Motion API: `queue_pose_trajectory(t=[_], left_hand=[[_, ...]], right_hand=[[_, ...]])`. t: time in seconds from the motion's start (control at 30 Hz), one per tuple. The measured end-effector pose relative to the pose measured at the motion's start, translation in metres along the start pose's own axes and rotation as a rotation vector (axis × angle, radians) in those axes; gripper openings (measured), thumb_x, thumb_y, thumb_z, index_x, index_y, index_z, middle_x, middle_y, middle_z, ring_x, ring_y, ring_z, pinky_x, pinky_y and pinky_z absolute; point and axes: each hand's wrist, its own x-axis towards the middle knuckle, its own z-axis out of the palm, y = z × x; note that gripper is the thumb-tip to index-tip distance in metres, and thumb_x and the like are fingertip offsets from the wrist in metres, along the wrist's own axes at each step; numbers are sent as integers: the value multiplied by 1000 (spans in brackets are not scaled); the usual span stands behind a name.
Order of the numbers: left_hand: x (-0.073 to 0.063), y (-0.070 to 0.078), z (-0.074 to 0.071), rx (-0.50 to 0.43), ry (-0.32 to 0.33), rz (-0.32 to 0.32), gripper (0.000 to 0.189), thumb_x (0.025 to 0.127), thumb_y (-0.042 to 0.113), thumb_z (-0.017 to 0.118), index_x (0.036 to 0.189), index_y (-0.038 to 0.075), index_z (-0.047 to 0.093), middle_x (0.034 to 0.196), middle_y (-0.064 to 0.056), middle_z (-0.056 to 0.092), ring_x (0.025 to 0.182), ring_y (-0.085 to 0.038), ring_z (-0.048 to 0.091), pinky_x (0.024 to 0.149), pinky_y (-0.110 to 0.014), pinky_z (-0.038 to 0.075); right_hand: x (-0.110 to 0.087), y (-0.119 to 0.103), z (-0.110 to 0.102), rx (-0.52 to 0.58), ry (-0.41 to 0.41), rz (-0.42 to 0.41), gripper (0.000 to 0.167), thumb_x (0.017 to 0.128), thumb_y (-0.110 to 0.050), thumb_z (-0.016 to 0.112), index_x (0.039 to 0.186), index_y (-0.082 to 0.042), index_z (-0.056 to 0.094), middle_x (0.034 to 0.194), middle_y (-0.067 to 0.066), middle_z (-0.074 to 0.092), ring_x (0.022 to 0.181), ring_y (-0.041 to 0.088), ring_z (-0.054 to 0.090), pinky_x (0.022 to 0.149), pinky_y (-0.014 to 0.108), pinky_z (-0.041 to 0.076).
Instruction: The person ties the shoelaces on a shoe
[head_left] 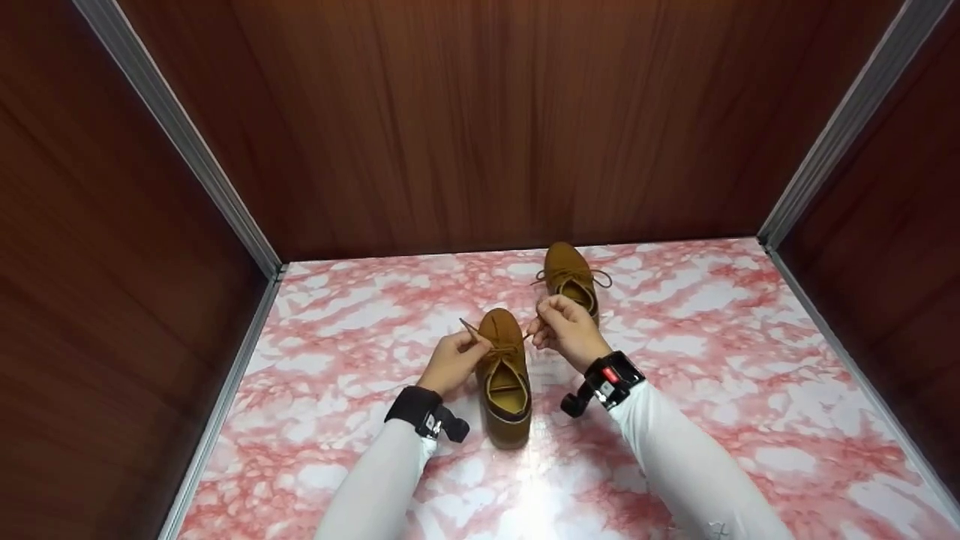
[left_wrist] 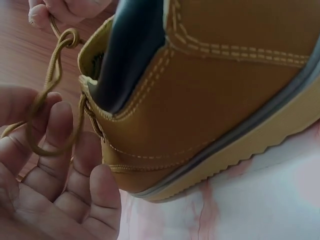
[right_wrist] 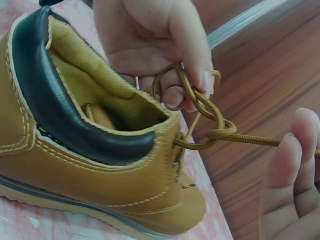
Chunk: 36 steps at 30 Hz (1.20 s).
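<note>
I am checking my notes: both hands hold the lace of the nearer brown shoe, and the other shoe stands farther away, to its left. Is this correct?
Not its left: the head view shows the other shoe farther away, to the right of the nearer brown shoe. The left hand and right hand do hold its lace.

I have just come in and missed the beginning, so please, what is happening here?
Someone is handling the lace of a brown shoe. The left hand holds one part, the right hand another, with a loose knot between them. The other shoe stands nearby, its bow tied.
</note>
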Motion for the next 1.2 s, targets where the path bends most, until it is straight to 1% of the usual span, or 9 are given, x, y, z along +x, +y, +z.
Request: queue_pose_trajectory(t=[0.13, 0.27, 0.37, 0.53, 0.67, 0.8, 1.0, 1.1, 1.2], left_hand=[[-1, 4, 2, -57, 25, 11, 21, 101, 21, 68, 102, 1, 74, 101, -10, 76, 94, -10, 66, 92, -28, 53], [0, 8, 2, -111, 65, 12, 22, 105, 20, 62, 107, 0, 72, 107, -16, 76, 96, -14, 69, 94, -36, 58], [1, 11, 1, -183, 86, 6, 26, 109, 19, 54, 109, -2, 69, 109, -19, 75, 98, -21, 73, 96, -46, 59], [3, 18, 1, -310, 105, 9, 28, 111, 18, 47, 107, -3, 66, 107, -19, 75, 99, -24, 73, 105, -59, 53], [3, 22, 0, -413, 85, 14, 27, 112, 17, 45, 104, -1, 63, 103, -13, 75, 97, -17, 72, 109, -55, 52], [3, 24, -1, -543, 35, 8, 27, 114, 17, 40, 107, 1, 61, 98, -5, 74, 97, -15, 74, 104, -44, 57], [3, 23, -3, -648, -7, -43, 29, 115, 20, 34, 108, 7, 58, 95, -4, 72, 92, -17, 74, 92, -33, 60], [2, 22, -4, -653, -1, -53, 29, 115, 21, 35, 109, 5, 58, 94, -4, 71, 92, -17, 74, 93, -34, 60], [2, 21, -4, -656, 4, -58, 29, 115, 22, 36, 110, 4, 58, 95, -4, 71, 93, -18, 74, 95, -35, 60]], right_hand=[[-4, -4, -7, -53, -28, -7, 19, 107, -10, 57, 121, 2, 61, 94, 8, 76, 73, 11, 71, 72, 24, 61], [-7, -5, -14, -87, -62, 3, 32, 102, -5, 64, 131, 8, 60, 113, 14, 79, 89, 15, 78, 84, 27, 64], [-8, -5, -16, -77, -62, 14, 24, 103, -5, 64, 124, 5, 65, 113, 11, 80, 92, 16, 79, 85, 29, 64], [-10, -5, -14, -73, -11, 18, 17, 108, -15, 58, 110, -5, 71, 97, 0, 82, 80, 12, 78, 74, 27, 64], [-10, -6, -10, -43, 12, 30, 22, 112, -22, 49, 104, -6, 62, 92, 0, 82, 73, 13, 77, 65, 27, 63], [-8, -7, -9, 6, 13, 27, 25, 113, -28, 43, 98, -10, 52, 89, 2, 81, 70, 13, 76, 65, 27, 62], [-10, -9, -17, 93, 4, -9, 27, 112, -22, 46, 96, -10, 64, 86, 3, 77, 73, 12, 74, 74, 28, 63], [-13, -8, -21, 112, -2, -38, 24, 111, -16, 50, 104, -6, 71, 95, 5, 78, 83, 12, 75, 83, 28, 63], [-16, -6, -24, 114, 9, -76, 23, 108, -7, 55, 122, 5, 68, 103, 7, 78, 90, 12, 76, 90, 27, 63]])
